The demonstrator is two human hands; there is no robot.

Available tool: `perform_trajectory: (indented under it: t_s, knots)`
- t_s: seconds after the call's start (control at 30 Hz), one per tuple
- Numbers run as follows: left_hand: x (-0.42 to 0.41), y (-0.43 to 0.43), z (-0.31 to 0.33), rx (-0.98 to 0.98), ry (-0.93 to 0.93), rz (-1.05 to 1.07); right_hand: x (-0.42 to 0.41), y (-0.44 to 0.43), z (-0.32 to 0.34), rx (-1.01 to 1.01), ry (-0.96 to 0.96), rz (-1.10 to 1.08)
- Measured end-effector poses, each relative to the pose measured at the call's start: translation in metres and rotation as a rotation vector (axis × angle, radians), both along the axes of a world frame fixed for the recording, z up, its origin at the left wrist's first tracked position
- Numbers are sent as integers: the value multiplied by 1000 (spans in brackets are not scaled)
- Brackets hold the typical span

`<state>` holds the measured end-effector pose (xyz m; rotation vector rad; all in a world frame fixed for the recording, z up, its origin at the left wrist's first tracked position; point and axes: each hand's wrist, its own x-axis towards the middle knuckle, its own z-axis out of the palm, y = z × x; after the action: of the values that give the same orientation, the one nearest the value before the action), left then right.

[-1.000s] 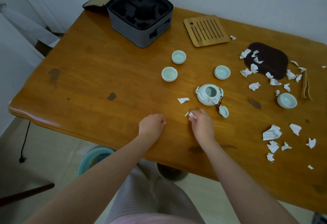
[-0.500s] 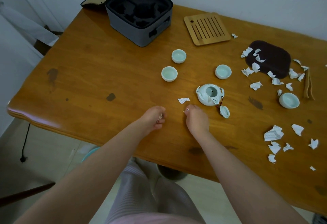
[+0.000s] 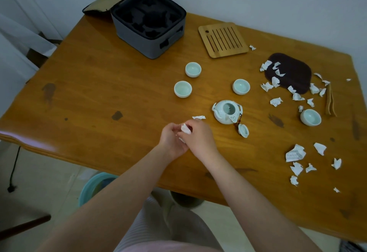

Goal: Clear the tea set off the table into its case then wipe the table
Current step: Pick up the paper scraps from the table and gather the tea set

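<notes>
At the middle of the table (image 3: 99, 96) the tea set stands unpacked: the teapot (image 3: 227, 111) sits open with its lid (image 3: 243, 130) lying just beside it on a cord, three cups (image 3: 183, 89) stand near it toward the wall, and a fourth cup (image 3: 310, 117) is well apart at the right. None of it is in the case (image 3: 149, 23), which lies open at the far left corner, its foam slots bare. The step in hand appears to be gathering torn paper rather than packing. Near the front edge, just left of the teapot, the two hands meet. The right hand (image 3: 200, 138) pinches a white scrap (image 3: 186, 129) in its fingertips, and the left hand (image 3: 170, 140) curls round the same scrap from the other side, as if taking it into the palm. How much more paper the left palm holds cannot be told. Both forearms reach in from the near edge and converge, wrists low over the wood. A second scrap (image 3: 198, 117) lies on the table just beyond the fingers, and that looks like the next pick; it calls for a short reach forward without nudging the teapot. Many more scraps (image 3: 296, 153) litter the right side, some on a dark mat (image 3: 292, 72) and around the fourth cup. A slatted tray (image 3: 223, 40) lies beside the case, tongs (image 3: 330, 102) near the right edge, and a blue basin (image 3: 93, 186) shows on the floor under the table.
</notes>
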<state>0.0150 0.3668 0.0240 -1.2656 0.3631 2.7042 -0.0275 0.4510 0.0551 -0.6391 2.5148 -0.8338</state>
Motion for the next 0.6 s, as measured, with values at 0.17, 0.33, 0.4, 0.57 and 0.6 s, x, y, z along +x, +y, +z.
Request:
perform_trajectory:
  t_s: [0.17,0.33,0.4,0.57,0.6]
  knots:
    - [-6,5,-2,28,-10,44,1,6,12,37,52,18]
    - [-7,6,-2,-22,-25,4,4,11,17,-18,128,-29]
    - [-9,5,1,-30,-80,50,-6,17,12,-48,190,-68]
    - [-9,-9,-2,-242,-275,88,-42,29,-24,160,183,-79]
    - [-10,-13,-3,-257,-291,84,-45,29,-30,189,181,-49]
